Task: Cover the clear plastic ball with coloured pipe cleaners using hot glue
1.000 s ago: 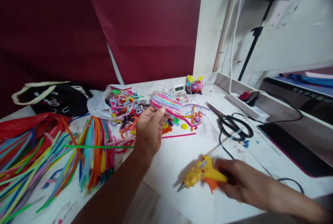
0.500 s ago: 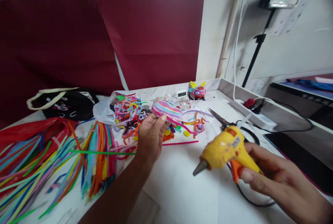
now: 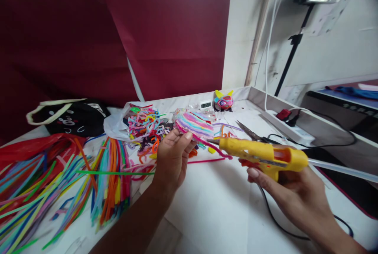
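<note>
Between the thumb and fingers of my left hand [image 3: 173,155] is a rounded craft piece [image 3: 195,123] covered in striped pipe cleaners of pink, blue, yellow and purple. A loose magenta pipe cleaner [image 3: 217,149] trails from its lower edge to the right. My right hand [image 3: 292,191] is wrapped round the handle of a yellow hot glue gun [image 3: 262,154], a clear glue stick [image 3: 342,169] sticking out of its back. The gun's nozzle points left, close to the magenta pipe cleaner; whether they touch I cannot tell.
Bundles of coloured pipe cleaners [image 3: 113,179] lie at left, before a black bag [image 3: 76,118]. A bag of cut pieces [image 3: 144,122], a small digital display [image 3: 206,105] and a horned craft figure [image 3: 223,102] stand behind. Scissors [image 3: 249,131], a power strip [image 3: 289,128] and a phone-like black slab [image 3: 351,183] are right.
My right hand has raised the glue gun and turned it from pointing down to nearly level, its nozzle now near the craft piece. The craft piece has shifted slightly right.
</note>
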`<state>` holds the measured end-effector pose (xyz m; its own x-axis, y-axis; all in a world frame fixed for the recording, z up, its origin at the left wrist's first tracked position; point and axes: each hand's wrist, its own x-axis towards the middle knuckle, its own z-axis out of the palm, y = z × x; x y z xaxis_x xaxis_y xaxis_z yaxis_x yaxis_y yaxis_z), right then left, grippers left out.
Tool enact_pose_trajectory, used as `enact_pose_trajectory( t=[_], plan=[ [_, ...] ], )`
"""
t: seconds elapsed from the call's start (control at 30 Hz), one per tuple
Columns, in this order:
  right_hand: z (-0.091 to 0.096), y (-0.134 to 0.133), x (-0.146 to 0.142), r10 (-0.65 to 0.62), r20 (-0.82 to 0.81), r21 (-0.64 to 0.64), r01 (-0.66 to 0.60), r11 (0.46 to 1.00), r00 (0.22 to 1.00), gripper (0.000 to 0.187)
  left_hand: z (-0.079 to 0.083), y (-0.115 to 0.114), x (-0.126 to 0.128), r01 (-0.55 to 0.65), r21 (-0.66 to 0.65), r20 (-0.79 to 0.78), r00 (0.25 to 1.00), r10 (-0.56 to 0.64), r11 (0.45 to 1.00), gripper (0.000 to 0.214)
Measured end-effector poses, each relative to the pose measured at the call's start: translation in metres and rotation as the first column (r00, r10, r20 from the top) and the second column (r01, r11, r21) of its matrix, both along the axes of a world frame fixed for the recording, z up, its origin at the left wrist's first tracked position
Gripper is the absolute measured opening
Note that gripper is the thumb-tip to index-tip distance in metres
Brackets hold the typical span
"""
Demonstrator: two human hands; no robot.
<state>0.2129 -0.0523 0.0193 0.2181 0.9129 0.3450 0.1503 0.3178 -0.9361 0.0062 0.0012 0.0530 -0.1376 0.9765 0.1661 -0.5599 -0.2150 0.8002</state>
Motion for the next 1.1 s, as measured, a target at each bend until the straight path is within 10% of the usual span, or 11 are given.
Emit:
enact_pose_trajectory(
  t=[0.83, 1.1],
  plan=[
    [-0.022, 0.001, 0.004, -0.215, 0.349, 0.611, -0.047, 0.791, 0.912, 0.045, 0.003, -0.014, 0.009, 0.091, 0.009, -0.055, 0.994, -0.091, 0.996, 0.019],
    [-0.018, -0.008, 0.004, -0.282, 0.461, 0.502, 0.015, 0.865, 0.841, 0.037, 0.002, -0.014, 0.011, 0.046, -0.030, -0.067, 0.997, -0.048, 0.998, 0.024]
  ],
)
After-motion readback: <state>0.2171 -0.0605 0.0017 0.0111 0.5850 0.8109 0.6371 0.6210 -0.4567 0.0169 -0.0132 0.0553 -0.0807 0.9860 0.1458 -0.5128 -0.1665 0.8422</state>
